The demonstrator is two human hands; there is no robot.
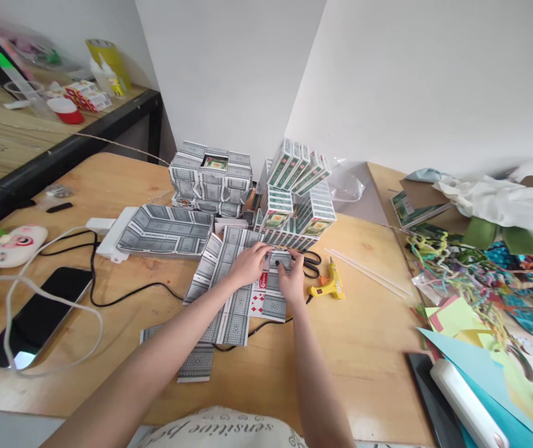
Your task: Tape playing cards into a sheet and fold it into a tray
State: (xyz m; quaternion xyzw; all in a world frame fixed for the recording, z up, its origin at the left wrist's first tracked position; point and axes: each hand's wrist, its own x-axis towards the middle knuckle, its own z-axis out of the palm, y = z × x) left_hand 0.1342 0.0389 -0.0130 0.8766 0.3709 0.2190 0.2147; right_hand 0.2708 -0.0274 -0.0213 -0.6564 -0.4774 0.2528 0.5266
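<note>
A flat panel of joined grey-patterned playing cards (236,311) lies at the middle of the table. My left hand (250,264) rests at its upper part, fingertips close together at a card's edge. Beside it, my right hand (290,277) has thumb and fingers closed on the upper right card (275,308) section, near some red-marked card faces. What the left fingertips pinch is too small to tell. A card-built tray (168,230) stands to the left, and stacked card boxes (278,208) rise just behind my hands.
A yellow glue gun (330,283) lies right of my hands, with white glue sticks (369,272) beyond. A black cable (130,292) runs under the cards. A phone (37,317) is at the left; colourful scraps (490,280) cover the right side. A card-covered block (213,177) stands behind.
</note>
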